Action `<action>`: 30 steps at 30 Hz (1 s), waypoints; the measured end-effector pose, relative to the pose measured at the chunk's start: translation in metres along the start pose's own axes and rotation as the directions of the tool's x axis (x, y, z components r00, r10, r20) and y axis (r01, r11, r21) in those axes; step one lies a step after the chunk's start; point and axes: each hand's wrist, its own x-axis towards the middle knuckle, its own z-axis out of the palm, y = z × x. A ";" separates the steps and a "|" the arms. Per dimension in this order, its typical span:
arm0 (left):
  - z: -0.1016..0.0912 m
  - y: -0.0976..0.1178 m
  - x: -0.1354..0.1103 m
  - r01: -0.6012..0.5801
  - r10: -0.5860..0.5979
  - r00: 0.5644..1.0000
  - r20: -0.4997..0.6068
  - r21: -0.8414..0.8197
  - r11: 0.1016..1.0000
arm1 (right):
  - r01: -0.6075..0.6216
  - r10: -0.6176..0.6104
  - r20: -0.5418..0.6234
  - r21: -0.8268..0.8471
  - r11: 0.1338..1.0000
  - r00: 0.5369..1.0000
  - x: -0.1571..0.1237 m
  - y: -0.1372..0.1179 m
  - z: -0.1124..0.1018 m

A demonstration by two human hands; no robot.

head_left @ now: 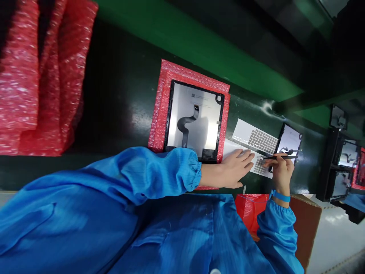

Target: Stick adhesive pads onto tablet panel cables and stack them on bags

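My left hand [235, 169] lies flat with fingers stretched out, pressing on a white sheet of small grey stickers [261, 168]. My right hand [281, 173], with a blue wristband, pinches thin black tweezers [281, 156] whose tips point at that sheet. A second sticker sheet [256, 139] lies just beyond. A display panel [196, 121] with a black flex cable rests face down on red bubble wrap [161, 102] beside my left forearm. A smaller panel [289, 142] lies past the tweezers.
A pile of red bubble wrap [34, 76] fills the left side of the dark green bench [119, 87]. A brown cardboard box [309, 220] and a red bag [249, 213] sit near my body. More panels stand in a black rack [342, 160] at the right.
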 end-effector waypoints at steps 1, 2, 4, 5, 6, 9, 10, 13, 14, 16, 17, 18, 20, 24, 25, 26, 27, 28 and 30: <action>-0.003 0.001 -0.002 -0.003 0.002 1.000 -0.027 -0.016 1.000 | 0.024 -0.023 -0.005 0.022 0.999 1.000 0.000 -0.005 0.002; -0.007 0.001 -0.005 -0.012 0.010 0.998 -0.066 -0.029 1.000 | 0.050 -0.050 0.000 0.041 0.998 0.999 0.000 -0.011 0.005; -0.022 0.002 -0.017 -0.037 0.030 0.988 -0.152 -0.041 0.998 | 0.111 -0.113 0.031 0.073 0.991 0.993 0.001 -0.028 0.019; -0.031 0.001 -0.026 -0.040 0.031 0.984 -0.178 -0.049 0.998 | 0.139 -0.144 0.057 0.088 0.986 0.988 0.001 -0.038 0.029; -0.040 -0.001 -0.036 -0.037 0.025 0.983 -0.184 -0.059 0.998 | 0.161 -0.171 0.092 0.102 0.982 0.981 0.002 -0.048 0.041; -0.064 -0.014 -0.070 0.067 -0.074 0.991 -0.115 -0.066 0.996 | 0.191 -0.219 0.209 0.148 0.970 0.953 0.004 -0.075 0.092; -0.069 -0.021 -0.082 0.134 -0.137 0.986 -0.091 -0.031 0.990 | 0.191 -0.228 0.252 0.164 0.968 0.941 0.004 -0.083 0.112; -0.075 -0.047 -0.110 0.321 -0.318 0.947 -0.042 0.105 0.941 | 0.189 -0.261 0.388 0.215 0.958 0.884 0.003 -0.099 0.174; -0.075 -0.055 -0.117 0.357 -0.357 0.934 -0.023 0.126 0.926 | 0.189 -0.272 0.430 0.228 0.955 0.861 0.003 -0.103 0.194; -0.074 -0.071 -0.125 0.394 -0.399 0.917 0.026 0.115 0.912 | 0.187 -0.284 0.501 0.235 0.954 0.818 0.001 -0.108 0.228; -0.074 -0.077 -0.128 0.403 -0.409 0.911 0.048 0.100 0.910 | 0.186 -0.284 0.527 0.233 0.955 0.801 0.001 -0.109 0.242; -0.074 -0.082 -0.129 0.405 -0.410 0.910 0.062 0.082 0.911 | 0.183 -0.283 0.547 0.230 0.956 0.788 0.001 -0.110 0.254; -0.075 -0.090 -0.130 0.382 -0.385 0.921 0.061 0.056 0.922 | 0.172 -0.271 0.570 0.222 0.960 0.775 0.001 -0.110 0.272; -0.079 -0.094 -0.131 0.370 -0.371 0.928 0.036 0.043 0.928 | 0.153 -0.241 0.573 0.198 0.968 0.783 0.002 -0.103 0.289; -0.081 -0.094 -0.131 0.375 -0.377 0.925 0.043 0.042 0.926 | 0.153 -0.234 0.577 0.185 0.971 0.783 0.002 -0.102 0.290; -0.082 -0.095 -0.131 0.378 -0.379 0.924 0.053 0.040 0.925 | 0.155 -0.228 0.583 0.173 0.973 0.780 0.002 -0.100 0.290; -0.083 -0.095 -0.131 0.375 -0.376 0.924 0.064 0.036 0.926 | 0.158 -0.224 0.587 0.163 0.974 0.778 0.001 -0.099 0.290; -0.085 -0.095 -0.132 0.370 -0.372 0.925 0.074 0.032 0.928 | 0.159 -0.221 0.590 0.156 0.975 0.777 0.001 -0.099 0.290; -0.086 -0.096 -0.132 0.358 -0.359 0.930 0.083 0.023 0.933 | 0.163 -0.216 0.590 0.144 0.976 0.778 0.000 -0.100 0.289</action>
